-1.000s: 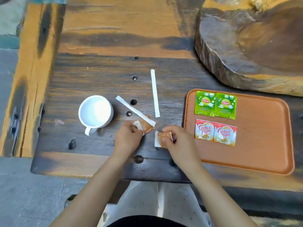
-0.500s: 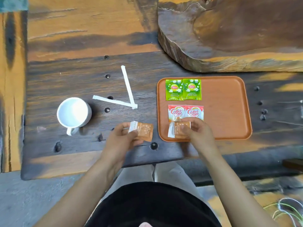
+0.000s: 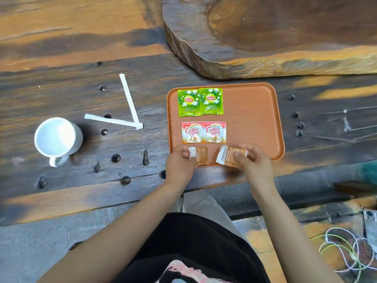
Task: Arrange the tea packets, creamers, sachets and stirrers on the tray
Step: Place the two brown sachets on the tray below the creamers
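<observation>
Orange tray (image 3: 255, 123), 2 green tea packets (image 3: 200, 102), brown sachets (image 3: 201, 156), white mug (image 3: 58, 137)

green tea packets (image 3: 200, 102): "Lipton" | creamers (image 3: 204, 132): "Coffee mate" | sachets (image 3: 201, 156): print seemingly illegible

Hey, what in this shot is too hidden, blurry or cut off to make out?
- Head view: print on the two brown sachets, left and right, is too small, and fingers of the left hand and right hand cover parts.
- Whether either sachet rests on the tray: cannot tell.
- Wood slab: cut off by the top and right edges.
</observation>
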`<act>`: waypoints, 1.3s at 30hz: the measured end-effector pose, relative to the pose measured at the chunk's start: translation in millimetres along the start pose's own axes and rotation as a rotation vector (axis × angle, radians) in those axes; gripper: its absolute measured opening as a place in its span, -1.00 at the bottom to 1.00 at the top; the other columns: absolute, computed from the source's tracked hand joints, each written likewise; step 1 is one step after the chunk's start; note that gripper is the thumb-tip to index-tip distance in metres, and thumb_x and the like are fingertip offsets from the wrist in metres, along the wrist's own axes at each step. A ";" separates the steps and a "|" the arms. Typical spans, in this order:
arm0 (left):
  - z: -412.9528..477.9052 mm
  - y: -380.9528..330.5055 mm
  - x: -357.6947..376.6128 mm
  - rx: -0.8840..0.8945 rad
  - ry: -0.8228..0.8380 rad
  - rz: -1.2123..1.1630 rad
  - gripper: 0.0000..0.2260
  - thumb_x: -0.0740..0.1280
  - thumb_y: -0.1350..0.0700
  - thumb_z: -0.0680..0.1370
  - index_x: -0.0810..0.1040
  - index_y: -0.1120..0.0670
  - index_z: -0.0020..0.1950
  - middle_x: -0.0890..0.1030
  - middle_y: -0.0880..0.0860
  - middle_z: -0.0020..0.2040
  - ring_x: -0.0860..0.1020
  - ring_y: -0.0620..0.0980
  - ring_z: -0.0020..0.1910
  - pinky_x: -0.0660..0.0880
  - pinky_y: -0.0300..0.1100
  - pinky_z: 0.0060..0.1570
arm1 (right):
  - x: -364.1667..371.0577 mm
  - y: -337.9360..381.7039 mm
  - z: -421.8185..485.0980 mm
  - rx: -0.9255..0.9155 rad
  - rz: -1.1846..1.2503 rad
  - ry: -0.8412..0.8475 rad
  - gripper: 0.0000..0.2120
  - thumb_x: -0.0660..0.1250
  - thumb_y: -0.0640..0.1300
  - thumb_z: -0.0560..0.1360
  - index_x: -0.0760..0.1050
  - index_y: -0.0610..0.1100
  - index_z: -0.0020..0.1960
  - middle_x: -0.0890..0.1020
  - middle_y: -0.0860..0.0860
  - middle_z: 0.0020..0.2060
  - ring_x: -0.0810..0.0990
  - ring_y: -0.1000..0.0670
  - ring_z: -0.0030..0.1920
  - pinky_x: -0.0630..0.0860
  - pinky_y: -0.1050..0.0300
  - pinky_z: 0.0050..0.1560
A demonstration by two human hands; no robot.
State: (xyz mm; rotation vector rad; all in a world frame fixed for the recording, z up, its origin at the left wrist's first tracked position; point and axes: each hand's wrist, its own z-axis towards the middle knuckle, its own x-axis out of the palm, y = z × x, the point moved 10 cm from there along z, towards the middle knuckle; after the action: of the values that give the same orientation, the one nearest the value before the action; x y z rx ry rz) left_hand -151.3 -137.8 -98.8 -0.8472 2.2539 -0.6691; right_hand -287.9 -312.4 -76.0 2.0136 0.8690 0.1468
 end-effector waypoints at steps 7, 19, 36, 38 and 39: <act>-0.8 -11.3 -2.8 0.113 -0.040 0.221 -0.84 0.33 0.24 0.47 0.47 0.16 0.03 0.49 -0.02 -0.21 0.52 0.08 -0.15 0.56 -0.03 -0.04 | 12.0 6.1 8.8 -0.055 -0.077 0.103 -0.78 0.33 -0.32 0.45 0.52 -0.02 -0.02 0.59 -0.02 -0.20 0.51 -0.02 -0.16 0.46 0.05 -0.09; -14.8 -34.4 3.2 0.431 -0.116 0.494 -0.78 0.32 0.22 0.49 0.57 0.13 0.13 0.53 0.13 0.08 0.48 0.11 0.11 0.44 -0.09 0.07 | 36.8 3.7 17.3 -0.116 -0.189 0.161 -0.79 0.35 -0.34 0.43 0.51 -0.07 -0.02 0.59 0.12 -0.22 0.53 0.28 -0.29 0.38 0.54 -0.25; -11.4 -30.2 11.1 0.493 -0.124 0.556 -0.77 0.34 0.30 0.43 0.58 0.12 0.06 0.53 0.12 0.03 0.45 0.11 0.10 0.48 -0.07 -0.03 | 59.7 31.9 -8.6 -0.661 -0.934 -0.038 -0.81 0.33 -0.21 0.42 0.52 -0.17 0.04 0.53 -0.14 -0.07 0.46 -0.16 -0.03 0.44 -0.05 -0.04; -10.6 -29.4 11.1 0.491 -0.126 0.560 -0.77 0.34 0.29 0.43 0.58 0.12 0.06 0.53 0.12 0.02 0.45 0.11 0.10 0.46 -0.10 -0.04 | 69.9 30.1 -10.8 -0.707 -0.929 0.043 -0.81 0.33 -0.20 0.43 0.53 -0.15 0.05 0.54 -0.11 -0.06 0.41 -0.10 -0.02 0.40 0.01 -0.01; -10.2 -28.9 11.0 0.489 -0.127 0.560 -0.77 0.34 0.29 0.44 0.58 0.12 0.06 0.53 0.12 0.03 0.45 0.10 0.10 0.45 -0.10 -0.03 | 73.8 27.9 -10.5 -0.715 -0.941 0.072 -0.80 0.34 -0.20 0.43 0.53 -0.14 0.05 0.54 -0.10 -0.06 0.38 -0.07 -0.02 0.39 0.03 -0.01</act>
State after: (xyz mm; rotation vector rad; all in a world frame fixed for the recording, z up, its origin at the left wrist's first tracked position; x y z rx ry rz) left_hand -153.8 -162.4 -77.6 -0.0129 1.9488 -0.8101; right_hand -222.7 -268.1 -64.5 0.8250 1.4661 -0.0132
